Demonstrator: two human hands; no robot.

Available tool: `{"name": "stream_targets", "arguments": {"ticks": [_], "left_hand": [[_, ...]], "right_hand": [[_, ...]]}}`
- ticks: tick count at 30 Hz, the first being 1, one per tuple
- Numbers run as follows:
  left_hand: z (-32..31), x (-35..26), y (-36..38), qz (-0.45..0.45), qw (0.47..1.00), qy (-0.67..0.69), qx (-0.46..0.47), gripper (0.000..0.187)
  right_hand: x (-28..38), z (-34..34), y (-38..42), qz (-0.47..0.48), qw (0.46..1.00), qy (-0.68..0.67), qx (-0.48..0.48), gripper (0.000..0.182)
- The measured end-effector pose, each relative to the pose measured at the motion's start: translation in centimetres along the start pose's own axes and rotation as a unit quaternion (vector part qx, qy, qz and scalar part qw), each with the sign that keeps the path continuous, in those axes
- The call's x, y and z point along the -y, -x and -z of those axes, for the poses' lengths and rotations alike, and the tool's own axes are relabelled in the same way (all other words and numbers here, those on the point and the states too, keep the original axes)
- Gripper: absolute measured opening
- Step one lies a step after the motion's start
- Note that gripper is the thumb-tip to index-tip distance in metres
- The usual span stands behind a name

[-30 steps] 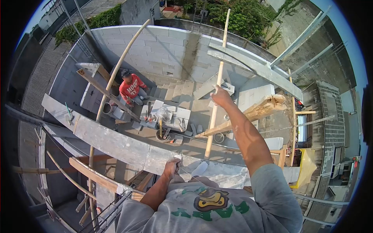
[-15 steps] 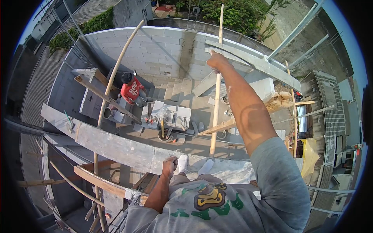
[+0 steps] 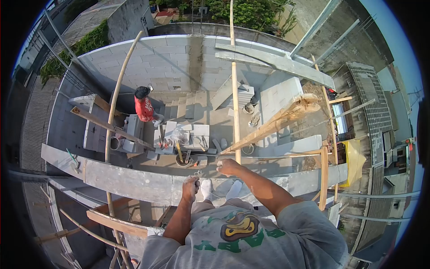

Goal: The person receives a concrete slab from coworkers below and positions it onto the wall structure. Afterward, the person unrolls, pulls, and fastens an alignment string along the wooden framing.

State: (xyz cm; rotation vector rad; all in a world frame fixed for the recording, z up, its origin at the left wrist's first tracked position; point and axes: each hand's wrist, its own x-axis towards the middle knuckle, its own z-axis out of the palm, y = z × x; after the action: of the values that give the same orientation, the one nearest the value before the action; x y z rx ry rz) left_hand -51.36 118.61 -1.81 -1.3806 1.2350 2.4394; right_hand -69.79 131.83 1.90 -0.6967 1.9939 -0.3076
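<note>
My left hand (image 3: pixel 191 188) is closed in front of my body, just left of my feet. A small pale loop of string (image 3: pixel 198 172) shows at its fingertips. My right hand (image 3: pixel 229 167) is closed with its fingers curled, a little higher and to the right. What it grips is too small to make out. Below both hands runs the grey, dusty scaffold board (image 3: pixel 134 178), where my feet in white socks (image 3: pixel 206 189) stand.
Two upright bamboo poles (image 3: pixel 236 103) rise beyond the board. Below, a person in a red shirt (image 3: pixel 144 109) is near stacked white blocks (image 3: pixel 199 136), tools and a bucket (image 3: pixel 182 160). A block wall (image 3: pixel 156 67) stands behind. A thick timber (image 3: pixel 273 123) slants at right.
My right hand has come down from its outstretched reach to near my left hand. My left hand stays closed. The view has shifted somewhat, and the person below has turned.
</note>
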Motion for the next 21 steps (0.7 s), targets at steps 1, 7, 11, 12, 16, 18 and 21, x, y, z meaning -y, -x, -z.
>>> {"name": "stream_targets", "arguments": {"ticks": [1,7,11,12,16,18,21], "left_hand": [[-0.2,0.0,-0.3,-0.003,1.0,0.003,0.005,0.011],[-1.6,-0.3,-1.5,-0.014,1.0,-0.004,0.027,0.009],[-3.0,-1.0,-1.9,-0.014,0.999,-0.015,0.03,0.009],[-3.4,-1.2,-2.0,-0.015,0.999,-0.02,0.031,0.009],[-4.4,-1.6,-2.3,-0.025,0.998,-0.025,0.047,0.009],[-4.8,-1.7,-2.5,-0.028,0.998,-0.03,0.052,0.009],[-5.4,-1.7,-2.5,-0.032,0.997,-0.048,0.055,0.011]], "right_hand": [[-1.0,-1.5,1.2,-0.015,0.999,0.021,0.023,0.037],[-9.7,-8.4,4.7,-0.068,0.994,-0.085,0.01,0.032],[-13.9,-8.4,6.4,-0.142,0.982,-0.101,-0.068,0.032],[-14.2,-7.6,7.0,-0.164,0.975,-0.119,-0.091,0.032],[-16.6,-7.4,6.9,-0.173,0.959,-0.112,-0.196,0.03],[-17.2,-7.6,6.9,-0.176,0.95,-0.13,-0.224,0.028],[-16.7,-7.8,7.2,-0.164,0.949,-0.127,-0.237,0.028]]}}
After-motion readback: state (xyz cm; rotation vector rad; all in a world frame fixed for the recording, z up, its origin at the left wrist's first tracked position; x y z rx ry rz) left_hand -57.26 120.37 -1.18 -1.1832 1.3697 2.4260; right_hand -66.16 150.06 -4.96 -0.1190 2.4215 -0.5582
